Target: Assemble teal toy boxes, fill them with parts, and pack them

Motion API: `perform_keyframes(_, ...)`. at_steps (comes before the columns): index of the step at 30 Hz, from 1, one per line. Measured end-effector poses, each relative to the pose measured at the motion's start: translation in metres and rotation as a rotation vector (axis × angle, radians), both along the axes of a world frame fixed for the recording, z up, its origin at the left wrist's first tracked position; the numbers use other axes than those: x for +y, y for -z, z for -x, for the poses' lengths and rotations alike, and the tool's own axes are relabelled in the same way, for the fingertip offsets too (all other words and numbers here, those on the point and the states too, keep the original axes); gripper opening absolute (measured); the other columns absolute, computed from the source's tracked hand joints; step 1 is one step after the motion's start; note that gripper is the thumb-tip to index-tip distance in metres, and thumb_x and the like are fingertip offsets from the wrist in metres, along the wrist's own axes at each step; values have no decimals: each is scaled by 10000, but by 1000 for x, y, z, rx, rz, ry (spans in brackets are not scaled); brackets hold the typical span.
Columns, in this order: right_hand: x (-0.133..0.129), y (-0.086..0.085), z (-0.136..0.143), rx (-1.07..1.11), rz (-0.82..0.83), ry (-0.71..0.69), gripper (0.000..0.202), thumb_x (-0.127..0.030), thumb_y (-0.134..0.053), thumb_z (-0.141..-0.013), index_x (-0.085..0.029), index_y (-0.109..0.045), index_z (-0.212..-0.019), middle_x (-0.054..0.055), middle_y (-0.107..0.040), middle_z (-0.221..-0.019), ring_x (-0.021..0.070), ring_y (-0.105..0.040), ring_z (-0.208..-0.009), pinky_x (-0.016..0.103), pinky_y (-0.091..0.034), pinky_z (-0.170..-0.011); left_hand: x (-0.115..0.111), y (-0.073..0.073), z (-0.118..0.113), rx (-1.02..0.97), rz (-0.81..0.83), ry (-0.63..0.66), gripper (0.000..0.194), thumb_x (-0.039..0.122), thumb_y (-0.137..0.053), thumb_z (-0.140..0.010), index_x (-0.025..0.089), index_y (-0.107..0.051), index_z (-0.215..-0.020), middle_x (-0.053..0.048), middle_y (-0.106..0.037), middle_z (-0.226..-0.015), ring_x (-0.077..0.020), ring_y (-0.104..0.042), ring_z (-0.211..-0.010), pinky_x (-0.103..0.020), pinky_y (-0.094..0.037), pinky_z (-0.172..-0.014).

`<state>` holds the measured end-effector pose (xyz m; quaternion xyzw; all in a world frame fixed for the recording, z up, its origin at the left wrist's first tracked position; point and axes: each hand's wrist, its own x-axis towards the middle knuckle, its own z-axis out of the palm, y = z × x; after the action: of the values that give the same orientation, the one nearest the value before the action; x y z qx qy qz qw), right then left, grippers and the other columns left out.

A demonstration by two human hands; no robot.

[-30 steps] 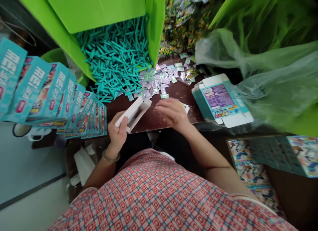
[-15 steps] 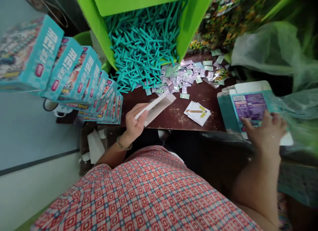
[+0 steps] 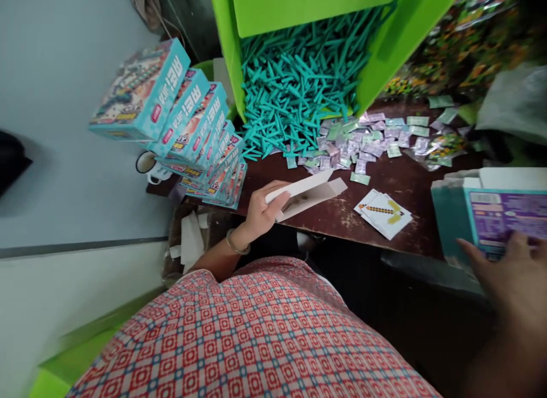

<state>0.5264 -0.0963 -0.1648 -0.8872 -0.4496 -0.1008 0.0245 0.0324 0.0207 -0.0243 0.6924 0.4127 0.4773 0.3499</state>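
My left hand grips an open white-lined carton near the table's front edge, its flaps pointing right. At the right, my right hand has its fingers spread at the flattened teal and purple cartons; its fingertips reach their printed face. Between the hands lie white cards with a pixelated pickaxe picture. Behind them, small purple and green sachets are scattered beside a heap of teal sticks spilling from a green bin.
Stacked teal boxes lean at the left, beside a white enamel mug. Below is an open box with white card scraps. Plastic bags and many small orange-green packets lie at the back right.
The view has swung left, so everything appears farther right. My left hand still holds the open carton, and my right hand remains at the flattened cartons.
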Motion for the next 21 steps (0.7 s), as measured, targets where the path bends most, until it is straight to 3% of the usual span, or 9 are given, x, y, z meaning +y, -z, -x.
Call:
perform_keyframes(3,8,-9,21,114,19,-27,797,-565,-333,-960,-153,-469,-1628,390,-568,-1378,499,-488,-1336,623,-348,-798,0,-2,5,-17,-4,-24,353,471,-587,-1066,184,-793,-1050,-86,-790,-992,-188,-738,-868,-293,-584,-788)
perform_keyframes(8,20,-23,45,91,18,40,642,-382,-421,-961,-93,-604,-1504,363,-638,-1270,448,-569,-1243,570,-383,-805,-2,-1,11,-16,-87,-21,295,409,-582,-1077,201,-790,-1065,-82,-795,-1050,-192,-747,-954,-299,-586,-865)
perform_keyframes(17,20,-39,52,43,72,62,542,-449,-537,-1010,-96,-684,-1394,267,-692,-1318,404,-631,-1185,484,-465,-873,-9,3,12,62,-199,18,263,327,-566,-1088,199,-791,-1129,-100,-800,-1105,-202,-760,-1008,-332,-614,-900)
perform_keyframes(21,25,-51,55,63,95,88,558,-466,-610,-1008,-65,-699,-1386,246,-706,-1321,367,-655,-1133,446,-468,-848,-10,4,11,115,-189,36,263,347,-559,-1080,282,-801,-1161,-78,-798,-1102,-222,-754,-989,-360,-618,-882)
